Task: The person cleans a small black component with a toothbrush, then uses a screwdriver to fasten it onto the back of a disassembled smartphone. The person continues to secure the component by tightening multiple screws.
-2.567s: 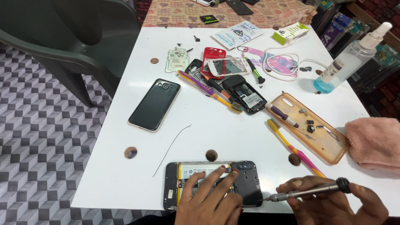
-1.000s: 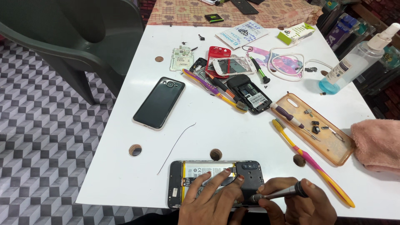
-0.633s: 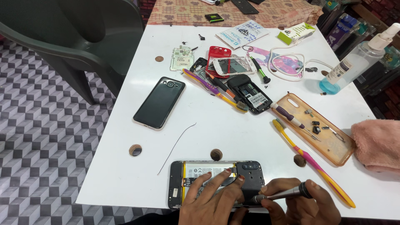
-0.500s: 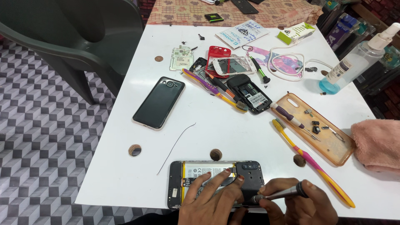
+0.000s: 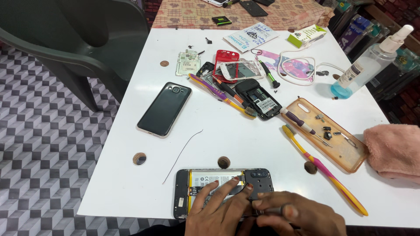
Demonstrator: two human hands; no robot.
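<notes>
Lying flat at the near edge of the white counter, the opened phone has its back cover off, w/ battery and board showing. The left hand rests on it, fingers spread apart and pressing down on the battery area, not clamped on anything. The right hand sits just beside, at the phone's right end, fingers pinched together on a thin screwdriver; its tip is hidden by the hands, so can't tell exactly where it meets the phone.

Just beyond the phone: a thin wire lying loose, and small brown discs in the counter. To the right, a yellow-pink toothbrush lies diagonally, next to an orange phone case used as a tray w/ small screws and a purple-handled driver in it. A pink cloth is at the right edge.

Farther back, a black phone lies face down, well apart from the hands. Mid-counter there's a second toothbrush, a small black phone w/ back off, a red frame and a clear case, all clustered. A spray bottle w/ blue liquid stands at the far right, white cable near it. A dark green chair is off the counter's left.
</notes>
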